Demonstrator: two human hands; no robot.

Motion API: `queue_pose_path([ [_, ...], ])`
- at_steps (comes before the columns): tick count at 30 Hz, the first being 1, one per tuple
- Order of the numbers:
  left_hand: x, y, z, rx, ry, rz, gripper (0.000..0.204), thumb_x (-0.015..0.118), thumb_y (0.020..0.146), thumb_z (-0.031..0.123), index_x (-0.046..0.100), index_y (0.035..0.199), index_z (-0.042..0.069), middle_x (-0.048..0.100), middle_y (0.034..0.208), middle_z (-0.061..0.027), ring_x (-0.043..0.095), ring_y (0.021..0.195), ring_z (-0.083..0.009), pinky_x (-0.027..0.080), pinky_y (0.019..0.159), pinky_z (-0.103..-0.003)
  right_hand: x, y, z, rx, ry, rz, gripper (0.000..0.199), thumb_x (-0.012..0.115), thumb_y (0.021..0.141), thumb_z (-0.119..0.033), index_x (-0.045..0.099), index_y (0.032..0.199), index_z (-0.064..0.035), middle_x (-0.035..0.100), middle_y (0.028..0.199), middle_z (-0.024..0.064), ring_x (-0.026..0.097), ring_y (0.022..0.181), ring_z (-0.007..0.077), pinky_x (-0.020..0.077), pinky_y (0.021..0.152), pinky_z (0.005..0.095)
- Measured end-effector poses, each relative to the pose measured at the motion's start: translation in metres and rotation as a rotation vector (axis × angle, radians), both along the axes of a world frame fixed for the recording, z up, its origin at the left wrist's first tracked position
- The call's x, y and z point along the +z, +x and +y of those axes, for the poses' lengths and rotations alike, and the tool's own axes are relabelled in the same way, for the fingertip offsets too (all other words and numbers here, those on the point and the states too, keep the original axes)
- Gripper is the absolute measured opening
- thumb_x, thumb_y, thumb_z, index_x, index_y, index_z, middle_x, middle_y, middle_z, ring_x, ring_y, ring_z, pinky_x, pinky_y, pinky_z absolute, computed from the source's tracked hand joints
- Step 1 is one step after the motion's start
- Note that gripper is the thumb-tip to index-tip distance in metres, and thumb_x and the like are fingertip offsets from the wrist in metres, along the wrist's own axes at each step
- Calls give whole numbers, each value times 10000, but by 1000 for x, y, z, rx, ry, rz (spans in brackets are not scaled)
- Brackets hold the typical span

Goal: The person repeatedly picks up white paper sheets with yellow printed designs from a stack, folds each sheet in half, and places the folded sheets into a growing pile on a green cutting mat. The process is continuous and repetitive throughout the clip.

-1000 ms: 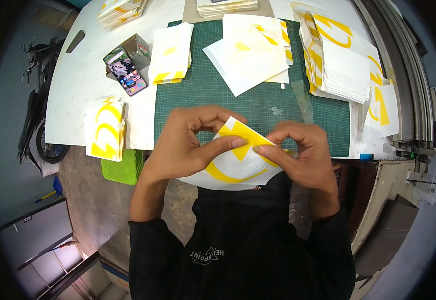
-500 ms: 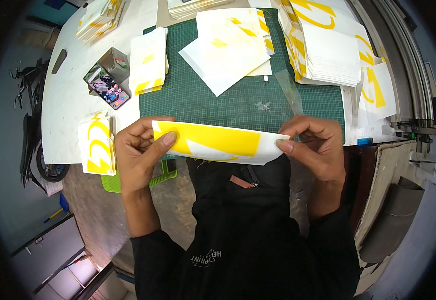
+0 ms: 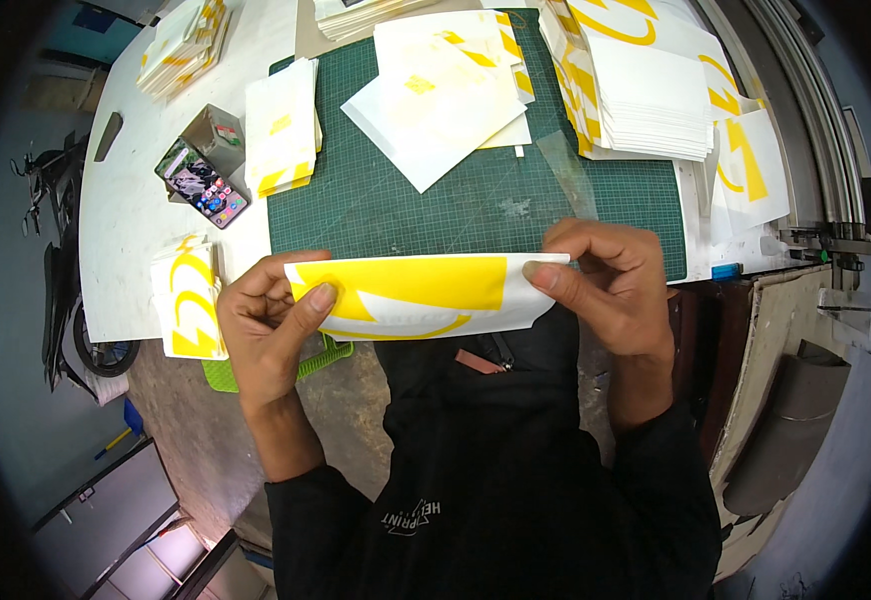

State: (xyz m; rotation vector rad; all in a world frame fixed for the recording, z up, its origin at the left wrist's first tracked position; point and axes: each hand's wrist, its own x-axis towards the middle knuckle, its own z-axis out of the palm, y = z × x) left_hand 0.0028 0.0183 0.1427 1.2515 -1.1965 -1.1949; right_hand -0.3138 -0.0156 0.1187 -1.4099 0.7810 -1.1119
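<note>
A white paper sheet with a yellow printed design (image 3: 436, 285) is stretched between my hands, in front of the table's near edge. My left hand (image 3: 271, 320) pinches its left end, thumb on the printed side. At the other end, my right hand (image 3: 611, 290) grips the upper corner between thumb and fingers. The sheet looks folded along its top edge, and its lower edge bows slightly. Beyond it lies a green cutting mat (image 3: 376, 215), on which loose white and yellow sheets (image 3: 446, 100) overlap at angles.
A stack of folded printed paper (image 3: 286, 125) lies on the mat's left side; a larger stack (image 3: 651, 100) is at the far right. Left of the mat, a phone (image 3: 201, 185) leans on a small box (image 3: 218, 135). Another printed stack (image 3: 191, 300) sits at the table's left edge.
The paper has tilted to show more of its printed face, and its right end has risen slightly. My right thumb has shifted inward along it. The whole view has shifted a little.
</note>
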Motion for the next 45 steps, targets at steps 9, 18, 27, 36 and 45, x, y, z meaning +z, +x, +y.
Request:
queue_pose_path([
  [9, -2, 5, 5, 32, -45, -53, 331, 786, 924, 29, 686, 1222, -77, 781, 990, -130, 715, 848, -109, 540, 779, -229, 4, 4, -1, -35, -106, 15, 80, 780, 942, -70, 783, 960, 8, 770, 879, 130, 702, 733, 139, 518, 647, 262],
  [18, -4, 10, 15, 68, -62, -50, 373, 810, 901, 38, 681, 1230, -80, 781, 996, -127, 708, 839, -102, 529, 778, -213, 2, 8, 1, -63, -246, 74, 68, 802, 882, 10, 751, 889, 54, 710, 765, 124, 604, 684, 169, 444, 642, 311],
  [27, 15, -16, 4, 130, -260, -455, 423, 855, 812, 41, 713, 1202, -38, 778, 1076, -124, 713, 1048, -218, 526, 976, -368, 3, 10, 1, -56, -321, 104, 83, 830, 852, -13, 763, 869, 33, 710, 741, 104, 605, 654, 183, 448, 668, 339],
  [36, 35, -59, -30, -449, -366, -598, 173, 881, 772, 101, 779, 903, 52, 775, 870, -96, 737, 879, -247, 491, 1054, -485, 10, 23, 5, -47, -333, 150, 96, 837, 831, -36, 761, 883, -11, 718, 781, 87, 626, 669, 179, 439, 689, 343],
  [45, 10, -46, -31, -365, -149, -319, 93, 827, 844, 22, 759, 899, -7, 750, 876, -138, 701, 822, -207, 524, 751, -322, -2, 30, 12, -150, -416, 227, 169, 858, 772, 3, 718, 862, -26, 696, 762, 78, 624, 657, 186, 429, 686, 336],
])
